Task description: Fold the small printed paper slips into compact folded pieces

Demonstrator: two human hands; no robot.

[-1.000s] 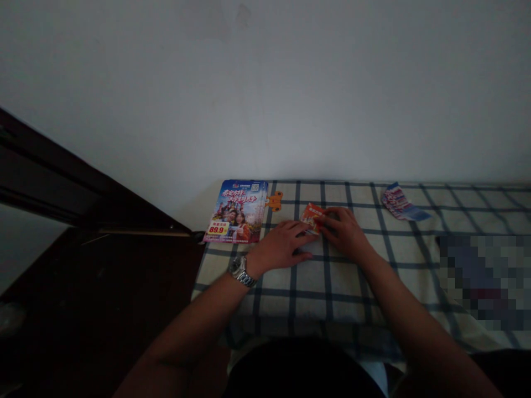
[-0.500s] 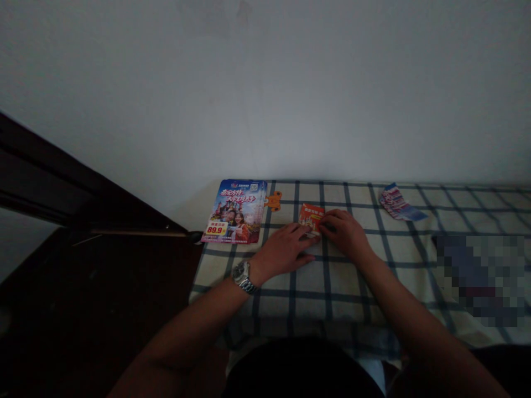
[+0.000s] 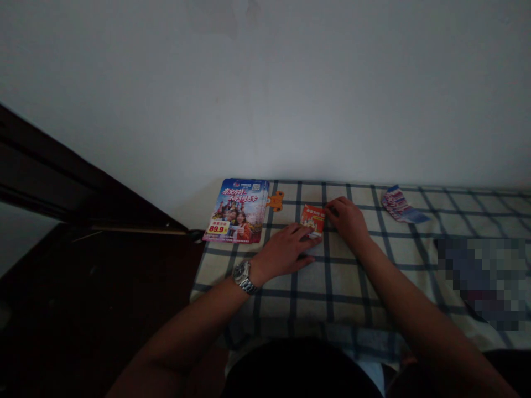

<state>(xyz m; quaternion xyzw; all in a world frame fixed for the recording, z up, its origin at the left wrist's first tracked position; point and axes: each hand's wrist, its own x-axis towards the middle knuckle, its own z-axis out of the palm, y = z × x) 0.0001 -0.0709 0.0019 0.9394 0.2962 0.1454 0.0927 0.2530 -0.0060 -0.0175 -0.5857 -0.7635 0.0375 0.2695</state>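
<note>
A small red folded flyer (image 3: 317, 216) with printed white characters lies on the checked cloth in front of me. My left hand (image 3: 286, 246), a metal watch on its wrist, lies with fingers stretched out over the flyer's lower left part, pressing on it and hiding that part. At the flyer's upper right edge, my right hand (image 3: 347, 218) has thumb and fingers pinched together on the paper. Left of both hands lies a stack of larger blue and pink flyers (image 3: 238, 213) with a castle picture and a price label.
An orange bear-shaped piece (image 3: 276, 201) sits beside the stack. Farther right lies a fanned pile of folded flyers (image 3: 401, 205), with a blurred-out dark object (image 3: 477, 282) nearer me. The checked cloth (image 3: 344, 287) meets a pale wall (image 3: 315, 99) behind; dark furniture (image 3: 62, 182) stands left.
My right hand has moved slightly up and away along the flyer's right side, showing more of its red face. My left hand has stayed in place.
</note>
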